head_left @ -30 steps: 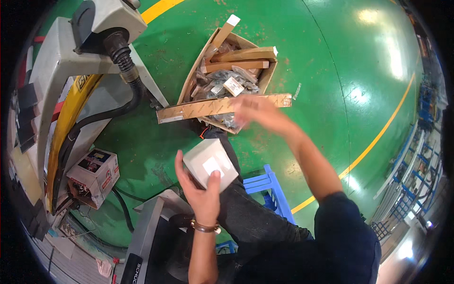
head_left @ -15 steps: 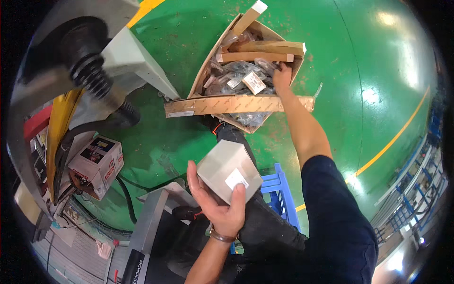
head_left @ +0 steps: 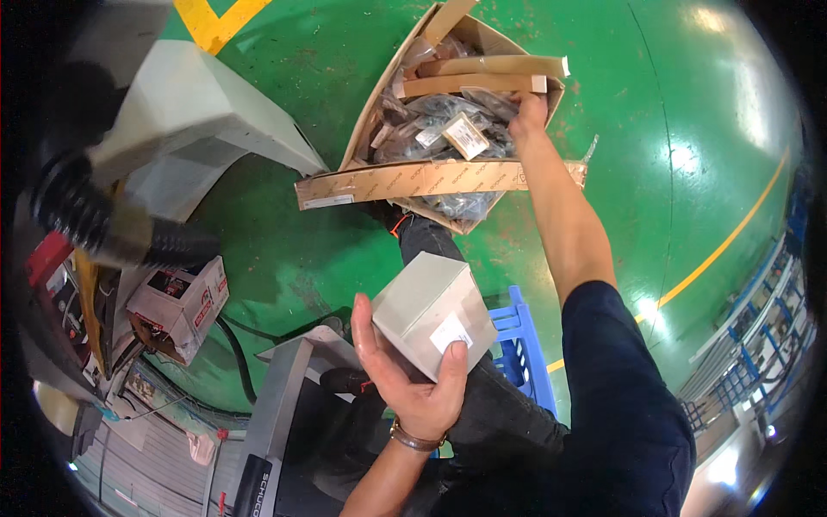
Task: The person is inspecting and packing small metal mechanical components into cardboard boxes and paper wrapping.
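My left hand (head_left: 422, 392) is closed round a small grey carton (head_left: 435, 310) with a white label, its thumb across the label and its fingers along the left side. Ahead, my right hand (head_left: 529, 116) is inside the right side of a large open cardboard box (head_left: 370, 121). Its fingers are curled by a clear plastic bag (head_left: 489, 101); what they grip, if anything, is partly hidden. Beside them lies a small pale box (head_left: 465, 136) with a printed label, on top of bagged parts (head_left: 409, 142). My right forearm passes over a long flat carton (head_left: 431, 180) lying across the box's near side.
More long cardboard strips (head_left: 482, 66) stick out at the box's far side. At left are a pale machine panel (head_left: 207, 108), a dark ribbed hose (head_left: 77, 207) and a white-and-red carton (head_left: 185, 310). A blue plastic stool (head_left: 525, 345) stands by my leg; racks (head_left: 758, 345) line the right.
The view has shifted slightly. My left hand and the grey carton sit a little further right. My right hand stays in the large box, near the same plastic bag.
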`<state>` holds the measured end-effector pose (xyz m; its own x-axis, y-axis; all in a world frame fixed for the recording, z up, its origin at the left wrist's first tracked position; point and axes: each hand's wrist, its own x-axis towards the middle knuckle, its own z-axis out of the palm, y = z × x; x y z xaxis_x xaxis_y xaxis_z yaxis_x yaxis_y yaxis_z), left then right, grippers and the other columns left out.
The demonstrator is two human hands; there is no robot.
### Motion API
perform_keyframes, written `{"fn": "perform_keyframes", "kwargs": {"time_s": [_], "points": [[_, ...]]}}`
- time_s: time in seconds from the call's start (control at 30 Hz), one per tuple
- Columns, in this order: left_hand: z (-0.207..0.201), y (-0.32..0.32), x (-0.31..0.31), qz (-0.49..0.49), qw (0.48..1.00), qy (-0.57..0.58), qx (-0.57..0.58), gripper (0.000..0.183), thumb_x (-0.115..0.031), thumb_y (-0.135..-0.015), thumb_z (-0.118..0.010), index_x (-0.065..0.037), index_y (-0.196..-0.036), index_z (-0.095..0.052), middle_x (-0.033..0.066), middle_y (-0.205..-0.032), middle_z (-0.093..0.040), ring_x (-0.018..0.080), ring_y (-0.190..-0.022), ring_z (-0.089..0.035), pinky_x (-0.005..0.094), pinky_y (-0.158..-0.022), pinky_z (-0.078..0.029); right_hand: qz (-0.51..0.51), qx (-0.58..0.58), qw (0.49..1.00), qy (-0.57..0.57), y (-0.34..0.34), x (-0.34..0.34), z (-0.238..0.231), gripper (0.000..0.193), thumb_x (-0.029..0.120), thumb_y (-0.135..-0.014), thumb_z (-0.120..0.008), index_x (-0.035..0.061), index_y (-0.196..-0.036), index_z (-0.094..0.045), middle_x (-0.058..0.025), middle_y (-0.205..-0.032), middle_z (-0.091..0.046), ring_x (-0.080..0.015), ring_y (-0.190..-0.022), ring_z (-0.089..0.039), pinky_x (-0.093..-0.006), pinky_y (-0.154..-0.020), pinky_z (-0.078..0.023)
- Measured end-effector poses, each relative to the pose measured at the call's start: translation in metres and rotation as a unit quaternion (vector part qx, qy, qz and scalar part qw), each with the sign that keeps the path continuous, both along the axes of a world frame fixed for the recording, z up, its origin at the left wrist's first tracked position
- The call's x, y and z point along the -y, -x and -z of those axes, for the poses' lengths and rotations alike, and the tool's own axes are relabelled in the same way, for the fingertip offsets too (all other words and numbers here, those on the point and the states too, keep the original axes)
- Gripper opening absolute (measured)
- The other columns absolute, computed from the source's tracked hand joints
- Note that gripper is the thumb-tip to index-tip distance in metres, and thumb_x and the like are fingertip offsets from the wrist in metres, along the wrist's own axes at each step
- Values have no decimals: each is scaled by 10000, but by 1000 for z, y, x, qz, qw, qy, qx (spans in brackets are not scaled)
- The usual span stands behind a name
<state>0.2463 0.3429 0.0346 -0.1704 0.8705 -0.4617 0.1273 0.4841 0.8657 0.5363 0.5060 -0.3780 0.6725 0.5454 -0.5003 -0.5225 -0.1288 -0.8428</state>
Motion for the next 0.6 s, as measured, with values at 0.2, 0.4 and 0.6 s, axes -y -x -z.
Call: {"fn": "perform_keyframes", "kwargs": {"time_s": [0.2, 0.4, 0.6], "points": [[-4, -2, 0, 4, 1000, 20, 10, 1087, -52, -818, -817, 28, -1669, -146, 219, -1556, -369, 320, -1380, -484, 451, -1162, -410, -156, 22, 987, -20, 4, -53, -55, 475, -65, -889, -613, 59, -1342, -543, -79, -1058, -674, -217, -877, -655, -356, -711, -531], [-5, -6, 0, 20, 999, 13, -23, 1073, -61, -822, -819, 43, -1663, -160, 213, -1559, -377, 316, -1407, -461, 451, -1180, -389, -476, 518, 689, 174, 0, -89, -64, 325, 252, -951, -630, -9, -1087, -766, -263, -1147, -753, -435, -1057, -722, -503, -901, -573], [-3, -22, -6, 26, 999, 9, 44, 1074, -57, -825, -824, 45, -1661, -157, 217, -1531, -402, 319, -1381, -488, 456, -1160, -413, -513, 496, 556, 426, -90, -33, 3, 513, 347, -924, -624, -16, -1282, -684, -328, -1377, -642, -432, -1326, -616, -511, -1105, -505]]}}
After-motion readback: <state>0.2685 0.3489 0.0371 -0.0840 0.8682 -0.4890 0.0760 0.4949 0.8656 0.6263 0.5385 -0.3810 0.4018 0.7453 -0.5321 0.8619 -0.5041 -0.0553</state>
